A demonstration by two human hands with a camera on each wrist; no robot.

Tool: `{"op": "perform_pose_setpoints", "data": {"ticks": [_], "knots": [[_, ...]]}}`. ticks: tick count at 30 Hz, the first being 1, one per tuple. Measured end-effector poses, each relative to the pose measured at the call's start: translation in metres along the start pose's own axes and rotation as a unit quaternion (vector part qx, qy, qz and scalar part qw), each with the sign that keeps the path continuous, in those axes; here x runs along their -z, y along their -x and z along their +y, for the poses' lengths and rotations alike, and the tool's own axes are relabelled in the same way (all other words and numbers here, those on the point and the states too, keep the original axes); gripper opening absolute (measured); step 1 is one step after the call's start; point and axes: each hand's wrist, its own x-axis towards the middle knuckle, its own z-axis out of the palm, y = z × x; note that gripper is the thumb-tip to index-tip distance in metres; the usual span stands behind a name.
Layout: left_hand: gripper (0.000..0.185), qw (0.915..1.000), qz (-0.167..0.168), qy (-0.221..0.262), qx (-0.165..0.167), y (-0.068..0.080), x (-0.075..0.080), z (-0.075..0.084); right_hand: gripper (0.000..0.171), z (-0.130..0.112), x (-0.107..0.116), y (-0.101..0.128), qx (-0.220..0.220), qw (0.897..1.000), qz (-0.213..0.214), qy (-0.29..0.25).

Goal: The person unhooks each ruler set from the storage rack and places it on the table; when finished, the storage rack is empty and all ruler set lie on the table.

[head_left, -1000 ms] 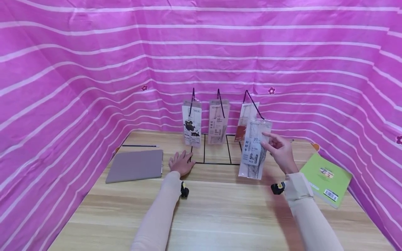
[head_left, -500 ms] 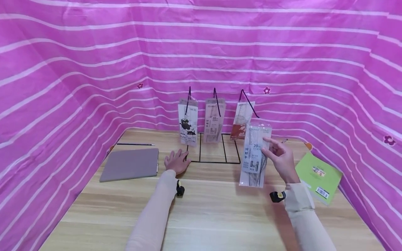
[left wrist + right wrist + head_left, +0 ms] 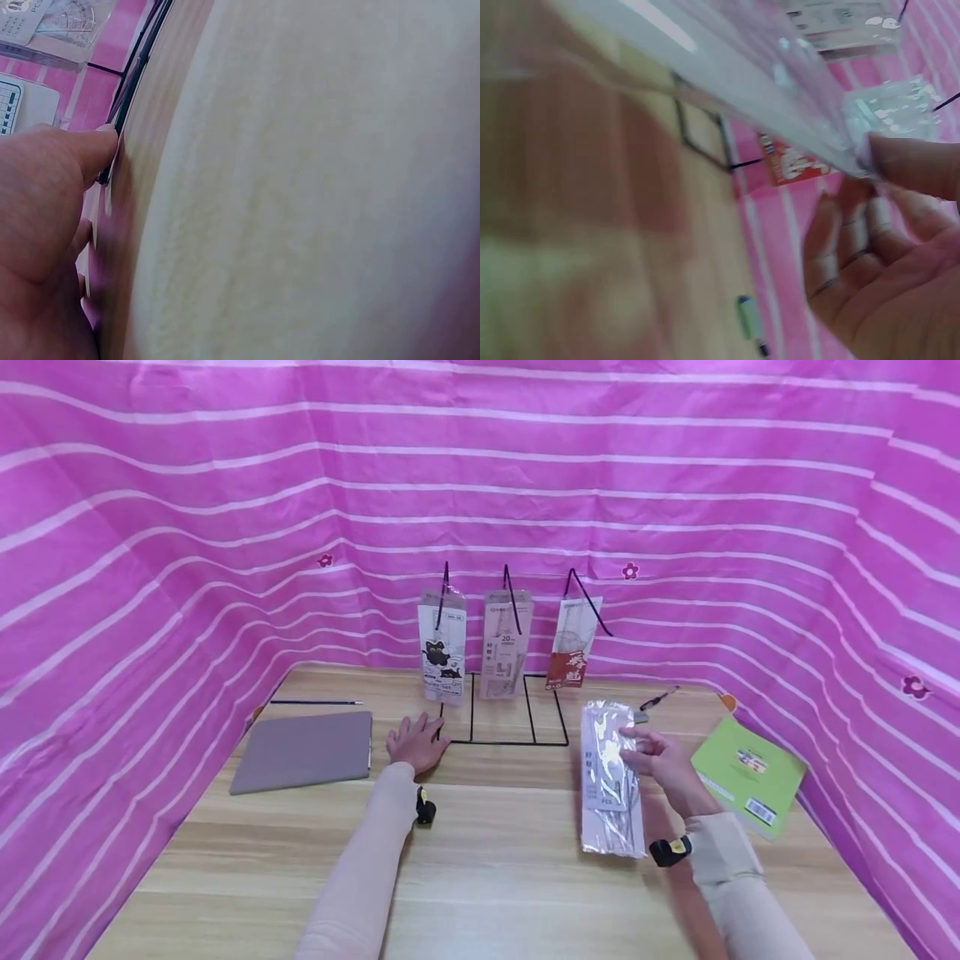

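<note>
My right hand [image 3: 667,768] pinches the right edge of a clear-sleeved ruler set [image 3: 611,789], held tilted over the table and catching glare. In the right wrist view, thumb and fingers meet at the edge of its plastic sleeve [image 3: 735,82]. My left hand [image 3: 417,743] rests with fingers spread at the front left corner of a black wire rack [image 3: 510,743]; the thumb [image 3: 94,146] touches the wire. From the rack's hooks hang a ruler set with black cats [image 3: 442,652], a pinkish ruler set [image 3: 505,647] and a red-and-white pack [image 3: 572,647].
Left on the wooden table [image 3: 480,877] lie a grey flat notebook [image 3: 300,750] and a thin dark pencil [image 3: 315,702]. A green booklet [image 3: 750,777] and a small dark object [image 3: 660,697] lie right. Pink striped cloth [image 3: 480,468] encloses the back and sides.
My right hand has drawn the ruler set away from the rack's right hook, down and toward me, and the pack has tilted flatter. My left hand keeps its place at the rack.
</note>
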Motion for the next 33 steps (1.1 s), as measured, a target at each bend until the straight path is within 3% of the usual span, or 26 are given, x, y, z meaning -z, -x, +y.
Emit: {"op": "perform_pose_setpoints", "data": {"ticks": [6, 12, 20, 25, 33], "knots": [[0.059, 1.0, -0.003, -0.002, 0.004, 0.0, 0.003, 0.001, 0.054, 0.025, 0.003, -0.002, -0.08, 0.995, -0.043, 0.033], [0.059, 1.0, -0.002, -0.004, 0.002, 0.001, 0.002, 0.001, 0.052, 0.038, 0.012, -0.003, -0.089, 0.993, -0.067, 0.034], [0.059, 1.0, -0.001, 0.0, 0.005, 0.003, 0.003, 0.003, 0.047, 0.044, 0.016, -0.005, -0.107, 0.983, -0.098, 0.109], [0.059, 1.0, -0.004, 0.003, 0.004, 0.005, 0.004, 0.004, 0.044, 0.047, 0.016, -0.004, -0.091, 0.979, -0.099, 0.154], [0.059, 1.0, 0.001, 0.009, 0.004, 0.001, 0.002, 0.002, 0.044, 0.047, 0.019, -0.002, -0.082, 0.976, -0.087, 0.184]]}}
